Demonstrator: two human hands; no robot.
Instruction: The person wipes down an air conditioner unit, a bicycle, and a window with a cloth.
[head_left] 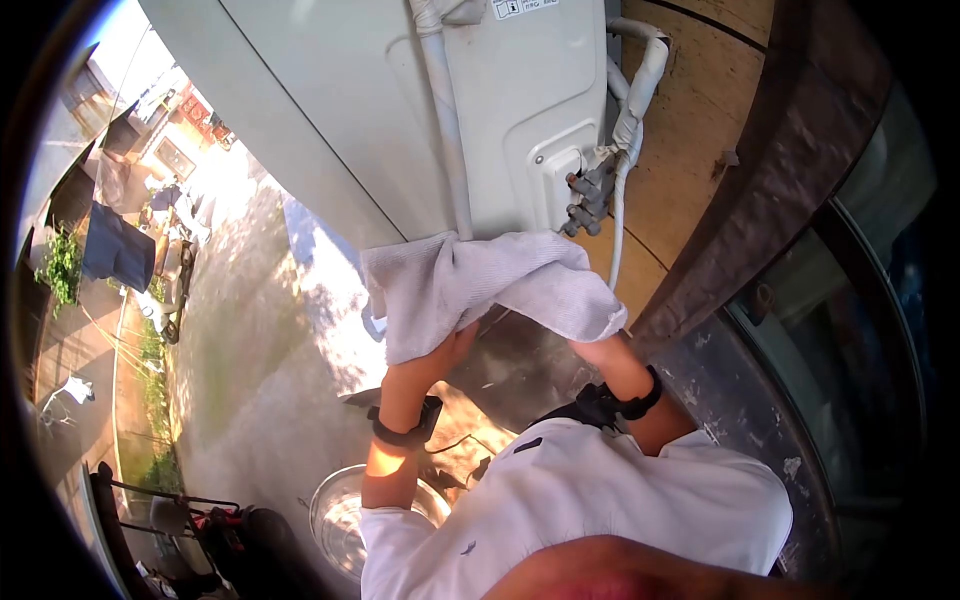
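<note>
I can't tell how left hand point(461, 345) and right hand point(598, 351) grip the cloth point(480, 280); lifting could snag valves point(592, 195) on the cabinet point(510, 80).

An outdoor yard or lane point(225, 390) (patchy sun, green plants point(62, 265)) beside a tan wall point(690, 130), with an air-conditioner unit point(335, 85).

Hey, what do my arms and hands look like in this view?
Short, white fabric sleeves on both arms; black wrist straps with dark, blocky modules, one per arm. The visible parts of your left hand and right hand look bare; most of each is hidden.
</note>
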